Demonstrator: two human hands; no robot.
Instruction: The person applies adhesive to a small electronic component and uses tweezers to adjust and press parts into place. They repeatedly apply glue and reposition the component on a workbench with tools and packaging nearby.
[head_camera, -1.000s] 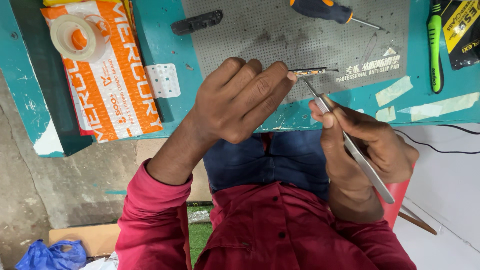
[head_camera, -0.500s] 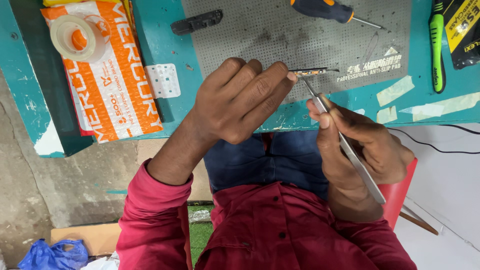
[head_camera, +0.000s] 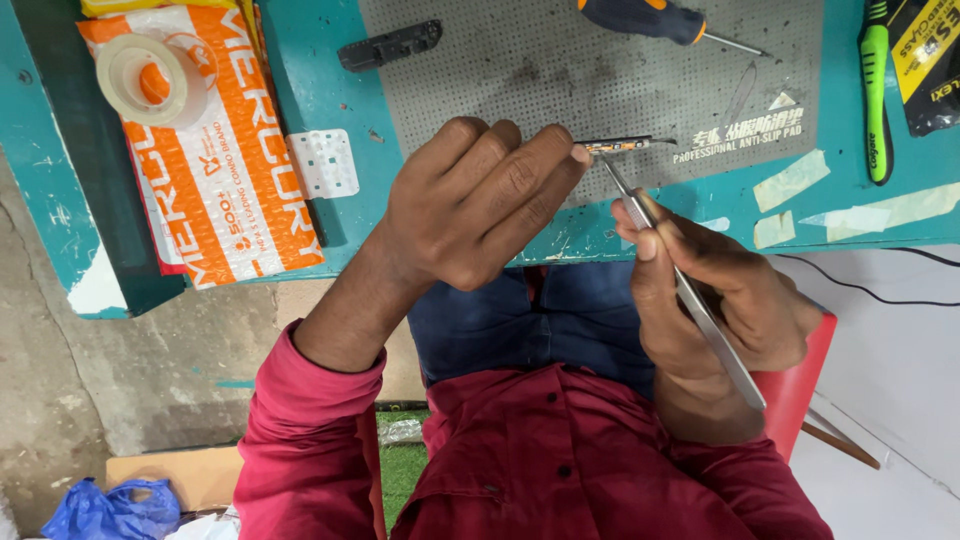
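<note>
My left hand (head_camera: 480, 205) hovers over the near edge of the grey perforated mat (head_camera: 560, 70), fingertips pinching one end of a small narrow circuit strip (head_camera: 615, 146) with orange parts. My right hand (head_camera: 720, 290) grips long metal tweezers (head_camera: 690, 300). Their tips touch the strip just beside my left fingertips. Both hands sit at the teal table's front edge, above my lap.
An orange-and-black screwdriver (head_camera: 650, 18) and a small black part (head_camera: 390, 45) lie at the mat's far side. A tape roll (head_camera: 150, 80) rests on an orange-and-white padded packet (head_camera: 215, 190). A small white hinge-like plate (head_camera: 323, 163) lies nearby. A green-handled tool (head_camera: 877, 90) lies at right.
My right hand and the tweezers have shifted slightly; the tips stay at the strip. My left hand holds still.
</note>
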